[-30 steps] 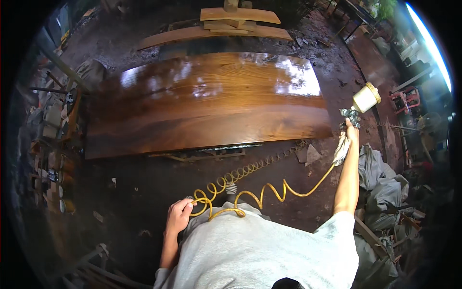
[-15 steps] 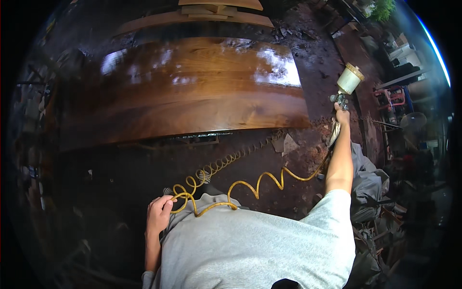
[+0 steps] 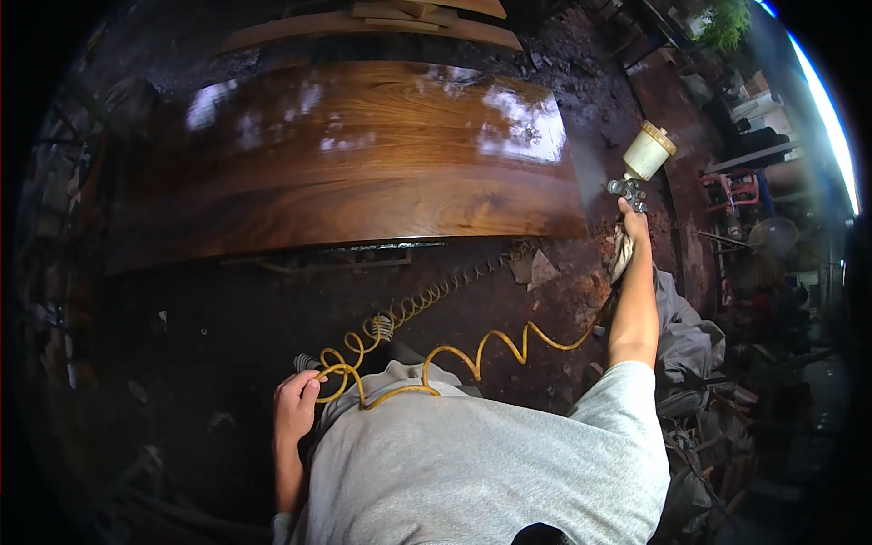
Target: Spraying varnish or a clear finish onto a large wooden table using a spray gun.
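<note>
Spray gun (image 3: 643, 159), gripped by right hand (image 3: 636, 222), is being shifted nearer right end of board (image 3: 363, 173) while hose (image 3: 400, 390) is being pinched by left hand (image 3: 295, 407), snags maybe being risked by hose slack.

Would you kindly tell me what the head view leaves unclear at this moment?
In the head view:
Trigger of the spray gun: covered by the right hand.
Contents of the cup: hidden by its wall and lid.
Left hand: its back hides most of its grip on the yellow hose.
Boards: cut off by the top edge.
</note>
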`<state>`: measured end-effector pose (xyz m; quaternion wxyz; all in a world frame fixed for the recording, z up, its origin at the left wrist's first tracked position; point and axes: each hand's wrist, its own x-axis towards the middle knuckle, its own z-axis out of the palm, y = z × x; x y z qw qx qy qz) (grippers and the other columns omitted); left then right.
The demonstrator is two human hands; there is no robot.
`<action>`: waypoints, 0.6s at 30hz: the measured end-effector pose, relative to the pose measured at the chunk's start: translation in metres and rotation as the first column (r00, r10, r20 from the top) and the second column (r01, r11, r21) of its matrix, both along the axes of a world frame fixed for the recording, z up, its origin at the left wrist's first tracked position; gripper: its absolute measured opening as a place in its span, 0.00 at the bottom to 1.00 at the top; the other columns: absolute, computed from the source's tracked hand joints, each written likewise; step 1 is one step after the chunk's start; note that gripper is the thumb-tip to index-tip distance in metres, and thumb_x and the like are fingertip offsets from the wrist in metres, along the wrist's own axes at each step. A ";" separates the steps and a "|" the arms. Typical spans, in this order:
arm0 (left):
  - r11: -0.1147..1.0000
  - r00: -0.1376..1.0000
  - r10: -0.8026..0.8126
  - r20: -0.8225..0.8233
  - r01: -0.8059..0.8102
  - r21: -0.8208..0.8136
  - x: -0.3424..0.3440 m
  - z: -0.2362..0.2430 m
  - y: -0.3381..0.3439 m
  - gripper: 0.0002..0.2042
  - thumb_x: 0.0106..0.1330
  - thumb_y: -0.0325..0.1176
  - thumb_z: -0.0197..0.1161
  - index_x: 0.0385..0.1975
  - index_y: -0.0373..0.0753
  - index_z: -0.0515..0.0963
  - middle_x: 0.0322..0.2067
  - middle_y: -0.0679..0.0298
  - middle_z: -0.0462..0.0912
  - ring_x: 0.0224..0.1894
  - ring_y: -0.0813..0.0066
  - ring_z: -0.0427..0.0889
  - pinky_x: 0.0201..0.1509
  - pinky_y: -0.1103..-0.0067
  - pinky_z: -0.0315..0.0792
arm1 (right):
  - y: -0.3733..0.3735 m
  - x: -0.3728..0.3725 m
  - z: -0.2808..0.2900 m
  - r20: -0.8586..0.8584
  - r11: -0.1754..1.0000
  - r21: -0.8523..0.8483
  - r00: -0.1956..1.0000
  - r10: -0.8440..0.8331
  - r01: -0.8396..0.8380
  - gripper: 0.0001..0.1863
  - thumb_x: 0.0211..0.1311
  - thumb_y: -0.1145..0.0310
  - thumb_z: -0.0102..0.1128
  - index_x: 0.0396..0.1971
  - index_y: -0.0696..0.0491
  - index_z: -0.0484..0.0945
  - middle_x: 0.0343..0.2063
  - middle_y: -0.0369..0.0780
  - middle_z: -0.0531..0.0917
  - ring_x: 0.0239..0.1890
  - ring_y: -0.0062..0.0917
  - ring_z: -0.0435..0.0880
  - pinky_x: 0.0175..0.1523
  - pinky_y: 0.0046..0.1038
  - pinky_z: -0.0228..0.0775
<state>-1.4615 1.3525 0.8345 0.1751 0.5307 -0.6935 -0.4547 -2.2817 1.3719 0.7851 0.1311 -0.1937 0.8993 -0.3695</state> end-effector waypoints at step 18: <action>0.999 0.998 0.050 -0.041 -0.050 -0.002 0.094 -0.009 -0.011 0.11 0.69 0.33 0.57 0.40 0.33 0.82 0.33 0.52 0.85 0.35 0.58 0.85 0.40 0.71 0.74 | -0.061 0.159 0.022 -0.082 0.991 -0.003 0.988 0.134 -0.134 0.26 0.62 0.48 0.67 0.39 0.62 0.86 0.35 0.42 0.86 0.41 0.25 0.83 0.50 0.32 0.73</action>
